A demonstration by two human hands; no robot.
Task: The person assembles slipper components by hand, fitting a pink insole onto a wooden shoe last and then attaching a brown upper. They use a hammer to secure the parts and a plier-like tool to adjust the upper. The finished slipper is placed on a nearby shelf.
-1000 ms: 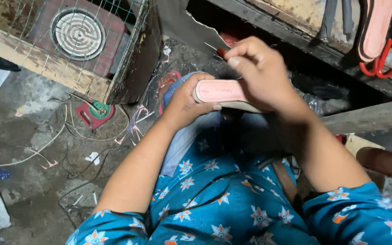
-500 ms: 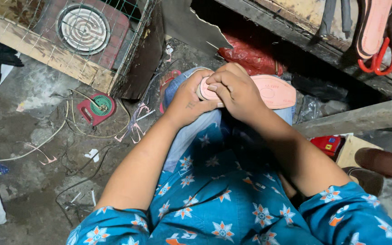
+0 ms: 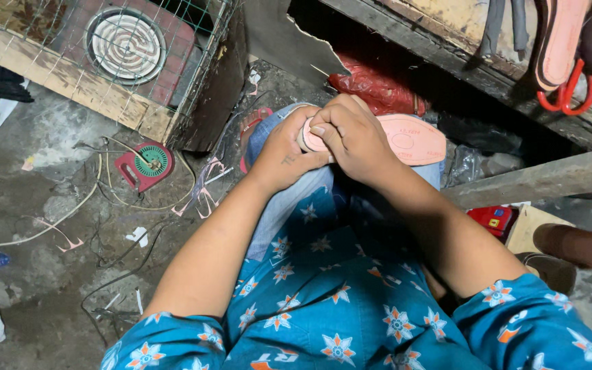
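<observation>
1. At 12 o'clock of the lap, the insole (image 3: 405, 140), flat, pink and smooth, now lies across the knee; half a second ago both hands covered more of it.
2. Right hand (image 3: 354, 137) has slid onto the heel end, fingers together, clamped on it.
3. Left hand (image 3: 284, 156) grips the same end from 9 o'clock.

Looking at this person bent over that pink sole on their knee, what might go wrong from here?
1. Both hands, the left hand and right hand, crowd one end of the pink sole; its far end juts out unsupported over the knee, so it might flex or slip.
2. Loose wires sprawl across the floor beside the legs and could snag a foot.
3. The red-handled scissors hang from the bench edge above and might get knocked down.
</observation>
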